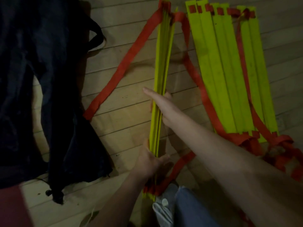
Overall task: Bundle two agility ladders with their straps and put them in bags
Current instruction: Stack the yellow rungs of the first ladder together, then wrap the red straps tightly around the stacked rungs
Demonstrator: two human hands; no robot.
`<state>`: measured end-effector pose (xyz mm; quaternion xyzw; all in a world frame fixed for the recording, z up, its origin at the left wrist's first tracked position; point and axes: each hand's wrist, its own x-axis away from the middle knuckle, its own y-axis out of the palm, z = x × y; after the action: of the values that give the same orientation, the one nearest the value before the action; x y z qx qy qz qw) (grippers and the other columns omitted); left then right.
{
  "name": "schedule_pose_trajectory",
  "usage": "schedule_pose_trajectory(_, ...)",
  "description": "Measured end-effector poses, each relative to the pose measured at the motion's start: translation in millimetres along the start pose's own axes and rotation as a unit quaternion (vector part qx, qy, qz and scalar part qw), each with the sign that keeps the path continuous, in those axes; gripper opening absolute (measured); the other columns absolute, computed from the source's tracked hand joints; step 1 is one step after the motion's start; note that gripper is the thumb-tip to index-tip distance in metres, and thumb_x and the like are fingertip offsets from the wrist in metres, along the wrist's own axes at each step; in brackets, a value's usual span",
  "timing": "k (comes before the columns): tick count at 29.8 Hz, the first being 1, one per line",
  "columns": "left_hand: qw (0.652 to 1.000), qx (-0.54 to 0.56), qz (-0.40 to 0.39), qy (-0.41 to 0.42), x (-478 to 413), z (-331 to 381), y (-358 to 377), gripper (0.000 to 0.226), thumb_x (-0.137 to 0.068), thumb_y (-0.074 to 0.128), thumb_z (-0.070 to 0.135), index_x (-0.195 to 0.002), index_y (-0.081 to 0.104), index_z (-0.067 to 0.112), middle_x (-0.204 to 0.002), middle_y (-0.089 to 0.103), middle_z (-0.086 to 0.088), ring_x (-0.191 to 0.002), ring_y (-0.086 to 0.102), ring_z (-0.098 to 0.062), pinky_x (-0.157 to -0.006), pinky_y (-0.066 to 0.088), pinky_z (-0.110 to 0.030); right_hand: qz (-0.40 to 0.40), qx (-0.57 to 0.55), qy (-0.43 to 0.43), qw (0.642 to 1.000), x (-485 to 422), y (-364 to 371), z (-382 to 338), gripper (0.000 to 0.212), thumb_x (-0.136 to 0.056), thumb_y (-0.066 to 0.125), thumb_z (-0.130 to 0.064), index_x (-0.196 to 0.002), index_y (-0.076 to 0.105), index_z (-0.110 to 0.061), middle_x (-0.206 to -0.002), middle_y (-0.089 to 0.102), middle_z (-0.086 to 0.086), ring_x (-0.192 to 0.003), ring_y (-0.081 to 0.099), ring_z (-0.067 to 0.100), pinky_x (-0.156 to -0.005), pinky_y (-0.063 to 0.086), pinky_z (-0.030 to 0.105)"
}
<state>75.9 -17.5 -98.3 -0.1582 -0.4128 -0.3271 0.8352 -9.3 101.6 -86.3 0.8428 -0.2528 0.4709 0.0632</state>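
The left hand (152,159) grips the near end of the gathered ladder (162,63), its fingers curled round the yellow rungs where they stand on edge. Just past it, the right hand (161,104) clasps the same stack at about its middle, with the thumb stretched out on the left side and the fingertips wrapped over the right. The rungs are pressed together into one narrow bundle that runs from near the person's knee (188,207) away to the far edge of view.

A loose red strap (131,51) trails from the bundle's far end and lies slanting to the left across the wooden floor (123,104). To the right, the second ladder (229,71) lies flat with its rungs side by side and overlapping, and red webbing is tangled at its near end. The dark bags (41,79) lie crumpled at the far left, well apart from both ladders.
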Motion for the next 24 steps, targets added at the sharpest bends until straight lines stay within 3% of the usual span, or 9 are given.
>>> schedule_pose_trajectory(2, 0.995, -0.053, -0.079, 0.011, 1.5, 12.5, -8.0, 0.069, -0.072, 0.078, 0.014, -0.122, 0.030, 0.021, -0.099, 0.049, 0.010, -0.092, 0.052, -0.007, -0.062, 0.042, -0.008, 0.053, 0.019, -0.048, 0.997, 5.6, 0.1, -13.5, 0.025, -0.082, 0.066, -0.017, -0.096, 0.045, -0.015, -0.064, 0.045, 0.002, -0.044, 0.046, 0.008, -0.045, 0.039, 0.017)
schedule_pose_trajectory(5, 0.984, -0.059, -0.166, -0.007, 8.1, 47.0, -32.4, 0.072, -0.075, 0.075, 0.008, -0.127, 0.029, 0.025, -0.106, 0.049, 0.013, -0.099, 0.046, 0.000, -0.071, 0.042, -0.006, 0.090, 0.051, -0.140, 0.985, 20.7, -4.1, -31.7, 0.021, -0.084, 0.057, -0.003, -0.078, 0.045, -0.019, -0.058, 0.046, 0.003, -0.029, 0.042, -0.001, -0.041, 0.040, 0.017)
schedule_pose_trajectory(8, 0.987, -0.036, -0.157, 0.005, 25.0, 89.4, -66.2, 0.102, -0.072, 0.078, 0.012, -0.147, 0.010, 0.028, -0.142, 0.037, -0.004, -0.129, 0.032, -0.010, -0.100, 0.035, -0.023, 0.077, 0.063, -0.211, 0.972, 53.4, -6.7, -51.8, 0.025, -0.085, 0.059, -0.005, -0.074, 0.044, -0.022, -0.060, 0.049, 0.001, -0.037, 0.047, 0.000, -0.050, 0.043, 0.026)
schedule_pose_trajectory(12, 0.986, 0.029, -0.117, 0.113, 85.0, 166.1, -89.6, 0.111, -0.052, 0.077, 0.038, -0.145, 0.017, 0.034, -0.139, 0.035, 0.005, -0.134, 0.028, -0.009, -0.109, 0.028, -0.031, 0.051, 0.095, -0.259, 0.960, 118.9, -12.7, -80.0, 0.023, -0.083, 0.064, -0.009, -0.080, 0.047, -0.024, -0.071, 0.051, -0.002, -0.067, 0.052, 0.016, -0.073, 0.045, 0.036)
schedule_pose_trajectory(15, 0.973, 0.077, -0.101, 0.194, 128.1, 215.1, -94.5, 0.082, -0.061, 0.080, 0.031, -0.132, 0.038, 0.033, -0.124, 0.051, 0.013, -0.116, 0.050, 0.000, -0.096, 0.040, -0.020, -0.020, 0.129, -0.275, 0.952, 171.2, -15.9, -92.6, 0.034, -0.083, 0.062, 0.000, -0.112, 0.049, -0.011, -0.092, 0.054, 0.005, -0.084, 0.052, 0.008, -0.082, 0.047, 0.030)
schedule_pose_trajectory(17, 0.967, 0.091, -0.047, 0.232, 162.4, 244.1, -88.1, 0.043, -0.076, 0.072, 0.020, -0.111, 0.050, 0.030, -0.099, 0.060, 0.014, -0.088, 0.060, 0.005, -0.075, 0.046, -0.012, -0.059, 0.153, -0.270, 0.949, 204.2, -12.1, -95.0, 0.040, -0.079, 0.063, 0.007, -0.109, 0.044, -0.012, -0.080, 0.052, 0.002, -0.066, 0.051, -0.006, -0.069, 0.046, 0.015)
schedule_pose_trajectory(20, 0.927, 0.143, 0.104, 0.330, 289.9, 287.3, -72.2, 0.023, -0.079, 0.072, 0.022, -0.096, 0.056, 0.019, -0.070, 0.053, 0.006, -0.068, 0.054, -0.012, -0.069, 0.044, -0.026, -0.286, 0.099, -0.294, 0.907, 329.5, -32.9, -108.7, 0.057, -0.074, 0.069, 0.008, -0.116, 0.048, -0.023, -0.094, 0.051, -0.019, -0.088, 0.056, -0.007, -0.074, 0.042, 0.003)
schedule_pose_trajectory(22, 0.914, 0.139, 0.131, 0.357, 334.5, 296.9, -64.2, 0.031, -0.078, 0.073, 0.029, -0.099, 0.058, 0.013, -0.064, 0.048, 0.007, -0.067, 0.050, -0.013, -0.069, 0.043, -0.031, -0.242, 0.144, -0.393, 0.875, 380.8, -41.2, -122.1, 0.038, -0.082, 0.064, -0.001, -0.107, 0.047, -0.023, -0.096, 0.052, -0.012, -0.092, 0.054, -0.001, -0.073, 0.048, 0.010)
schedule_pose_trajectory(24, 0.911, 0.107, 0.134, 0.376, 412.8, 290.0, -53.7, 0.032, -0.073, 0.073, 0.038, -0.085, 0.054, 0.015, -0.059, 0.046, 0.005, -0.056, 0.047, -0.012, -0.061, 0.041, -0.030, -0.091, 0.006, -0.485, 0.870, 463.0, -55.9, -132.7, 0.019, -0.085, 0.055, -0.018, -0.100, 0.045, -0.022, -0.093, 0.050, -0.009, -0.083, 0.050, -0.007, -0.073, 0.043, 0.010)
